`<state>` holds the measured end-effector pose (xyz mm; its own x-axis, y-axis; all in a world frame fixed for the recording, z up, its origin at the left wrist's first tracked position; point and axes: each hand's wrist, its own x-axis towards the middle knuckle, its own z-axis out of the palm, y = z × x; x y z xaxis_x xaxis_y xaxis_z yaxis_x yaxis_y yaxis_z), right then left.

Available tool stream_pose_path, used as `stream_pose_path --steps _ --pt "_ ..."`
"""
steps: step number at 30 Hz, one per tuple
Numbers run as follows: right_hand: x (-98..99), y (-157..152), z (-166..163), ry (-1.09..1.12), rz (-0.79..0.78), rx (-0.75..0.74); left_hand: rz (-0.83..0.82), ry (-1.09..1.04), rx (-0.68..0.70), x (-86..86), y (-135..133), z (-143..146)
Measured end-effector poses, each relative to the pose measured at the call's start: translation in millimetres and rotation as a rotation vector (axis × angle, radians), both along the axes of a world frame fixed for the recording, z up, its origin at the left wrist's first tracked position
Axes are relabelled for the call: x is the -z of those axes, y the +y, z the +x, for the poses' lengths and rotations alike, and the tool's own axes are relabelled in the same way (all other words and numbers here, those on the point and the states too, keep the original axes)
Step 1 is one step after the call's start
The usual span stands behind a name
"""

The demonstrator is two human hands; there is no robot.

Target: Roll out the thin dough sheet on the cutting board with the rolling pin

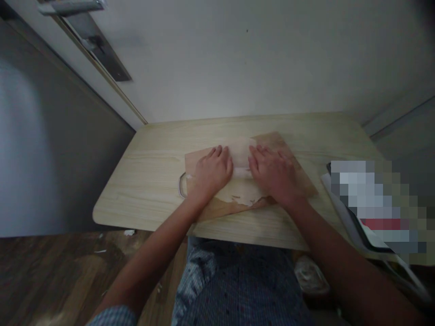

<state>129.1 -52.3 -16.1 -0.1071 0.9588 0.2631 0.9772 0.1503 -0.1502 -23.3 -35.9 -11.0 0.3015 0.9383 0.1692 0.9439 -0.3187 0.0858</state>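
Near the front edge of the worktop [129,181], I see brown paper [277,140] under a paler sheet [239,154], left hand [214,167] and right hand [272,170] laid flat, unclenched; a white door [238,68] backs the far edge.

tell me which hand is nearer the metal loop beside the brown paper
Left. The left hand is up and right of the metal loop, over the brown paper; the right hand is farther right.

Metal handle [71,7] on pale door [244,68]
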Motion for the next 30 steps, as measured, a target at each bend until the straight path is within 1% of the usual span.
stream_pose_path --steps 3,9,12,14,17,23,26,30 --pt "-4.1 17.3 2.3 0.001 -0.026 0.011 -0.02 -0.013 -0.039 -2.3 17.2 3.4" --pt "-7.8 49.8 7.5 0.042 -0.082 0.011 -0.083 -0.037 -0.069 -6.5 50.6 7.4" --pt "-7.0 59.6 8.5 0.052 -0.082 0.001 -0.085 -0.017 -0.068 -6.9 61.6 9.1" --pt "-6.1 63.2 8.6 0.055 -0.069 -0.008 -0.06 -0.021 -0.069 -6.4 64.9 9.9" --pt "-4.8 65.8 8.1 0.059 -0.057 -0.008 -0.03 -0.037 -0.075 -6.0 66.1 10.3" --pt "-5.2 61.8 6.7 0.073 -0.059 0.02 -0.068 -0.044 -0.139 -7.3 61.8 10.2" --pt "-6.0 53.9 5.4 0.067 -0.05 0.04 -0.067 -0.021 -0.158 -6.8 54.8 9.2" --pt "-4.6 36.7 2.5 0.031 -0.017 0.047 -0.007 0.024 -0.12 -5.0 37.9 6.6"
